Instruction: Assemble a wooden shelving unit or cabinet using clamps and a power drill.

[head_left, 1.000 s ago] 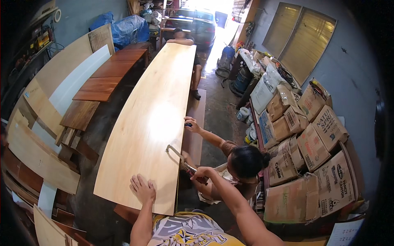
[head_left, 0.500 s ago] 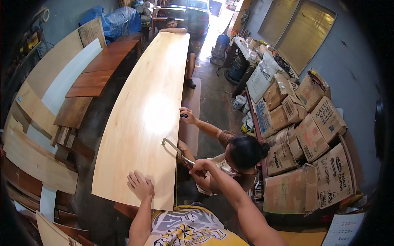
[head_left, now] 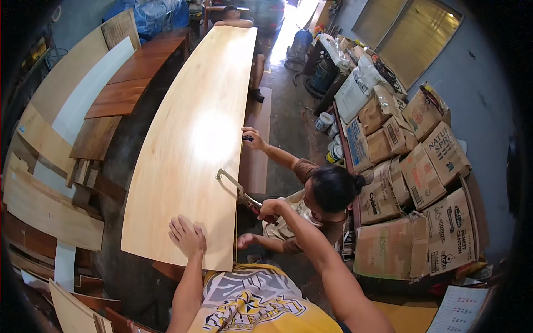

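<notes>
A long light wooden panel (head_left: 177, 127) stretches away in front of me. My left hand (head_left: 187, 235) lies flat on its near end, fingers spread. My right hand (head_left: 270, 209) is wrapped round the handles of a locking C-clamp (head_left: 231, 182), just off the panel's right edge. One jaw of the clamp reaches over the panel and its pad is at the top face; the lower jaw is hidden. A crouching co-worker (head_left: 327, 205) at the right edge holds a small dark tool (head_left: 247, 137) against the edge. The co-worker's other hand (head_left: 246, 240) is near the panel's close corner.
Another person (head_left: 233, 22) leans on the panel's far end. Stacked boards (head_left: 50, 211) and a reddish-brown wooden table (head_left: 125, 83) stand to the left. Cardboard boxes (head_left: 383, 191) are piled at the right, with paint cans (head_left: 335, 151) beside them.
The co-worker's lower hand has come away from beside the clamp to the panel's near corner. The view has tilted slightly. My hands keep their places on the panel and clamp.
</notes>
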### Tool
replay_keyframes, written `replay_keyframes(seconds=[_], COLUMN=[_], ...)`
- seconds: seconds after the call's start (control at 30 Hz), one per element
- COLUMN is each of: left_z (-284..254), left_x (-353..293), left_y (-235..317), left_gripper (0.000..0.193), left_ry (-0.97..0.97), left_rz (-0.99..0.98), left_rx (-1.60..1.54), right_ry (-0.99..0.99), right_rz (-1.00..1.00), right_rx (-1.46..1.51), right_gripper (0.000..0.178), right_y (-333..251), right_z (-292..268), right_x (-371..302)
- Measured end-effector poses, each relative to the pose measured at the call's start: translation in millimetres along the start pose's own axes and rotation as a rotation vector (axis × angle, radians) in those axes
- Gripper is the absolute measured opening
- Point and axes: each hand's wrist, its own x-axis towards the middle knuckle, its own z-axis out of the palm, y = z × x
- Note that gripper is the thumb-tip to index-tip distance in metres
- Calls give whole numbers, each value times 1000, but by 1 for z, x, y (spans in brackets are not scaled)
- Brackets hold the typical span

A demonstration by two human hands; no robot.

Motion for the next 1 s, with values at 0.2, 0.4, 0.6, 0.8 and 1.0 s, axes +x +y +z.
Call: replay_keyframes(seconds=[0.2,0.4,0.6,0.8,1.0], left_z=[-2,-3,-3,-5,-3], left_x=[0,1,3,2,-1], left_y=[2,2,1,4,-1], left_gripper=[62,61,60,61,61], left_ry=[-5,18,47,-5,6], left_rz=[0,3,4,-12,-17], left_rx=[-14,-11,6,0,-19], right_ry=[1,20,34,5,21], right_rz=[-15,-33,-53,-17,-61], right_rx=[-3,71,-6,-139,-49], right_gripper=[28,28,30,30,30], right_y=[4,8,-1,-5,-3], right_z=[1,3,1,-2,3], right_x=[1,7,-1,-7,-7])
